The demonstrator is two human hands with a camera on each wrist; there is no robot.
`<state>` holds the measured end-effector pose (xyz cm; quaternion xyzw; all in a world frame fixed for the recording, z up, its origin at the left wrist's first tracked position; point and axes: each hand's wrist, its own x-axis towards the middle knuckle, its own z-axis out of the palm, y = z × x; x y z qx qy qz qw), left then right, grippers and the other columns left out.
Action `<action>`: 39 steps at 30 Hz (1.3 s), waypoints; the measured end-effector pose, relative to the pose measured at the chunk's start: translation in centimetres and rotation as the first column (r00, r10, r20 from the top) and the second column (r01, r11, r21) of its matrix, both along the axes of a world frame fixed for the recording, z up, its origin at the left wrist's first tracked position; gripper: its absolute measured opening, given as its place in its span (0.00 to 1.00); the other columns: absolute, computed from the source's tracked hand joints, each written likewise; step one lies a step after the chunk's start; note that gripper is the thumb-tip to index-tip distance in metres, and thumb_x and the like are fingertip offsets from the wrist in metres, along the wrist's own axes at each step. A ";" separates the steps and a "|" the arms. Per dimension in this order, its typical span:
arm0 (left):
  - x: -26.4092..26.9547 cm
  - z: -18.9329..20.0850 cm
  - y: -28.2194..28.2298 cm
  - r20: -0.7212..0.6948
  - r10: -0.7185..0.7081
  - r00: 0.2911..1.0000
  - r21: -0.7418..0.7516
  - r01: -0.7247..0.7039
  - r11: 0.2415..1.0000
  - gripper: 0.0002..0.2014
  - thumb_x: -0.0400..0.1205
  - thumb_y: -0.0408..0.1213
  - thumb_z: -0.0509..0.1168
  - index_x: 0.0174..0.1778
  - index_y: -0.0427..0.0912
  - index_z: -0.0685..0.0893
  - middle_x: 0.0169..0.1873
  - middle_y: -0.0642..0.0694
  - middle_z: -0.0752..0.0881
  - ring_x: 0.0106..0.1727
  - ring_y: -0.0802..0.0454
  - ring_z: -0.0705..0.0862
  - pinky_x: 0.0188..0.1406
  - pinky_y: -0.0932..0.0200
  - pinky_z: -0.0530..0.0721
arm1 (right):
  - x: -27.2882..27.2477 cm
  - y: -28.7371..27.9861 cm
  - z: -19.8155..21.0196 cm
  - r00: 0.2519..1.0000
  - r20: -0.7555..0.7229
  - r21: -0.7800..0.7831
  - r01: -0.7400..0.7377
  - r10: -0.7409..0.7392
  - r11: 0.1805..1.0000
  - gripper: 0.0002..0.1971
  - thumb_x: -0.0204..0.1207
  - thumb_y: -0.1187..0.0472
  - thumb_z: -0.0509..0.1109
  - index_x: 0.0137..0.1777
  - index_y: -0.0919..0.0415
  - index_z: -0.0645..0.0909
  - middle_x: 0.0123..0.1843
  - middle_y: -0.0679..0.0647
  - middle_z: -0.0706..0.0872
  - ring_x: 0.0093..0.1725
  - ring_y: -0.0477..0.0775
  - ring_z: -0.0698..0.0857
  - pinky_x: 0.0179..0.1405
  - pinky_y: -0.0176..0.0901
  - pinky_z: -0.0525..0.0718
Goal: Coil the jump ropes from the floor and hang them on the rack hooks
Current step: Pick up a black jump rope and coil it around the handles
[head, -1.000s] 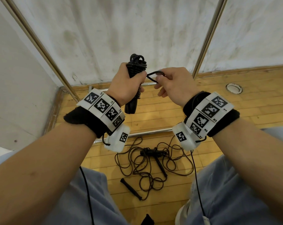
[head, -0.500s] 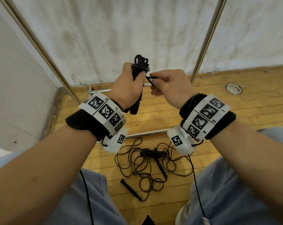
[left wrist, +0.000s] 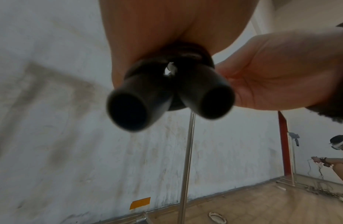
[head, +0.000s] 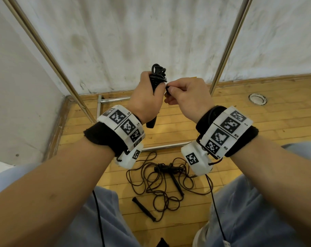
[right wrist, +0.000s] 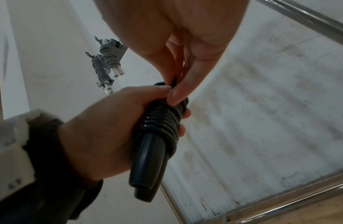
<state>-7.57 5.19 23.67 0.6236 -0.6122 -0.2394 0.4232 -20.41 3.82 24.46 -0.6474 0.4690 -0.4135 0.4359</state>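
A black jump rope (head: 157, 75) is wound in tight coils around its two handles, which stand upright in front of me. My left hand (head: 149, 93) grips this bundle around the middle. Both handle ends (left wrist: 132, 106) poke out below the palm in the left wrist view. My right hand (head: 170, 90) pinches the last short bit of cord right against the coils (right wrist: 162, 121), thumb and forefinger touching the left hand's thumb. More black ropes (head: 162, 182) lie tangled on the wooden floor between my legs, one loose handle (head: 144, 209) nearest me.
Two slanted steel rack poles (head: 227, 43) (head: 49, 56) rise before a white wall, with base bars (head: 113, 100) on the floor. Grey coiled ropes (right wrist: 109, 59) hang on hooks up to the left. A round floor fitting (head: 257, 99) sits at right. Another person (left wrist: 339, 159) crouches far right.
The small loop of slack held out by my right hand has closed up. The right hand has moved left until it meets the bundle, and the bundle has tilted more upright.
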 end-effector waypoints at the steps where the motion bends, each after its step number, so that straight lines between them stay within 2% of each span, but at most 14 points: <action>1: -0.1 -0.1 0.1 -0.007 -0.019 1.000 0.003 0.019 1.000 0.11 0.87 0.41 0.56 0.61 0.41 0.66 0.35 0.52 0.78 0.28 0.61 0.78 0.19 0.75 0.72 | 0.0 0.0 0.0 1.000 0.002 -0.008 0.009 -0.009 1.000 0.08 0.79 0.70 0.64 0.45 0.61 0.85 0.34 0.52 0.86 0.31 0.45 0.87 0.39 0.39 0.88; 5: 0.0 0.0 0.4 -0.059 -0.087 0.994 0.006 0.088 0.996 0.09 0.88 0.39 0.53 0.62 0.42 0.67 0.38 0.51 0.78 0.32 0.59 0.77 0.23 0.75 0.73 | -0.2 0.2 -0.2 0.999 0.040 -0.033 0.025 -0.024 0.999 0.07 0.77 0.67 0.69 0.41 0.56 0.85 0.32 0.48 0.87 0.30 0.43 0.87 0.36 0.36 0.87; 9: 0.2 0.2 0.8 -0.077 -0.103 0.992 -0.013 0.102 0.995 0.13 0.88 0.39 0.52 0.68 0.42 0.69 0.41 0.52 0.78 0.35 0.60 0.77 0.26 0.74 0.74 | -0.2 0.3 -0.2 0.997 0.064 -0.031 0.033 -0.031 0.999 0.10 0.76 0.65 0.70 0.37 0.50 0.85 0.30 0.47 0.87 0.32 0.44 0.88 0.38 0.37 0.88; 13: 0.2 0.3 1.1 -0.059 -0.166 0.984 0.012 0.167 0.986 0.16 0.83 0.36 0.60 0.66 0.45 0.68 0.45 0.51 0.79 0.38 0.60 0.79 0.28 0.73 0.76 | -0.1 0.3 -0.1 0.995 0.084 0.002 0.050 -0.050 0.999 0.05 0.73 0.61 0.74 0.36 0.55 0.86 0.28 0.49 0.88 0.32 0.48 0.88 0.39 0.43 0.89; 16: 0.2 0.2 1.3 0.022 -0.176 0.984 0.006 0.176 0.984 0.19 0.79 0.40 0.67 0.61 0.51 0.67 0.45 0.56 0.80 0.37 0.65 0.81 0.29 0.75 0.75 | -0.1 0.3 0.0 0.992 0.089 0.019 0.087 -0.088 0.996 0.07 0.69 0.57 0.78 0.34 0.59 0.86 0.29 0.52 0.88 0.31 0.51 0.88 0.38 0.47 0.90; 20: 0.6 0.2 1.2 0.114 -0.124 0.986 0.001 0.125 0.992 0.19 0.83 0.45 0.63 0.67 0.45 0.70 0.40 0.59 0.79 0.35 0.63 0.80 0.26 0.76 0.73 | -0.4 0.5 0.1 0.996 0.051 -0.036 0.069 -0.068 0.997 0.11 0.74 0.54 0.73 0.33 0.57 0.85 0.25 0.47 0.87 0.29 0.47 0.87 0.33 0.42 0.87; 22: 0.9 0.4 1.1 0.049 -0.122 0.991 0.012 0.122 0.992 0.18 0.84 0.46 0.62 0.67 0.45 0.71 0.39 0.57 0.80 0.34 0.60 0.81 0.29 0.70 0.78 | -0.6 0.2 0.0 0.994 -0.013 -0.149 0.106 -0.109 0.983 0.08 0.77 0.57 0.69 0.38 0.58 0.85 0.33 0.48 0.87 0.35 0.49 0.87 0.38 0.42 0.86; 24: 1.0 0.6 1.1 -0.074 -0.135 0.988 0.048 0.139 0.989 0.16 0.84 0.44 0.62 0.66 0.45 0.72 0.40 0.52 0.82 0.37 0.53 0.83 0.34 0.58 0.82 | -0.7 0.0 0.1 0.987 -0.099 -0.287 0.092 -0.125 0.954 0.04 0.76 0.64 0.69 0.47 0.59 0.84 0.44 0.49 0.83 0.41 0.48 0.85 0.43 0.33 0.82; 26: 1.2 0.7 1.2 -0.192 -0.162 0.968 0.083 0.180 0.980 0.13 0.83 0.43 0.62 0.62 0.47 0.74 0.39 0.49 0.83 0.39 0.49 0.84 0.37 0.50 0.82 | -0.7 -0.2 0.1 0.980 -0.177 -0.368 0.016 -0.087 0.930 0.07 0.74 0.68 0.69 0.50 0.63 0.85 0.47 0.49 0.80 0.43 0.45 0.82 0.44 0.24 0.79; 29: 1.4 0.9 1.2 -0.319 -0.202 0.926 0.138 0.256 0.957 0.11 0.79 0.42 0.63 0.55 0.48 0.75 0.38 0.46 0.82 0.36 0.46 0.82 0.33 0.51 0.81 | -1.3 -0.5 0.4 0.964 -0.262 -0.429 -0.074 -0.045 0.900 0.06 0.74 0.67 0.70 0.49 0.64 0.87 0.46 0.49 0.80 0.43 0.44 0.82 0.43 0.27 0.80; 31: 1.6 1.0 1.1 -0.363 -0.225 0.904 0.173 0.303 0.937 0.06 0.82 0.36 0.63 0.52 0.49 0.76 0.38 0.45 0.81 0.34 0.47 0.82 0.29 0.54 0.80 | -1.6 -0.6 0.6 0.937 -0.348 -0.454 -0.132 -0.039 0.881 0.05 0.72 0.65 0.71 0.47 0.63 0.86 0.46 0.48 0.79 0.41 0.45 0.82 0.42 0.31 0.81; 34: 1.6 1.2 1.0 -0.378 -0.261 0.888 0.228 0.363 0.904 0.06 0.85 0.32 0.61 0.55 0.46 0.75 0.40 0.45 0.80 0.34 0.48 0.84 0.24 0.58 0.82 | -1.6 -0.6 0.4 0.894 -0.444 -0.468 -0.175 -0.059 0.866 0.05 0.70 0.63 0.70 0.45 0.63 0.83 0.42 0.49 0.78 0.39 0.47 0.78 0.41 0.37 0.79; 36: 1.4 1.3 1.0 -0.385 -0.283 0.878 0.237 0.391 0.889 0.08 0.85 0.34 0.60 0.59 0.40 0.74 0.41 0.44 0.80 0.35 0.47 0.85 0.27 0.56 0.84 | -1.6 -0.7 0.4 0.890 -0.450 -0.463 -0.163 -0.073 0.871 0.04 0.69 0.62 0.70 0.42 0.61 0.80 0.40 0.49 0.77 0.38 0.47 0.75 0.39 0.33 0.74; 39: 1.4 1.3 1.1 -0.350 -0.290 0.891 0.233 0.383 0.894 0.09 0.86 0.36 0.59 0.60 0.38 0.74 0.41 0.44 0.81 0.37 0.45 0.85 0.34 0.49 0.83 | -1.7 -0.9 0.4 0.902 -0.427 -0.447 -0.153 -0.060 0.881 0.04 0.68 0.62 0.71 0.38 0.59 0.77 0.37 0.48 0.75 0.36 0.47 0.72 0.35 0.27 0.69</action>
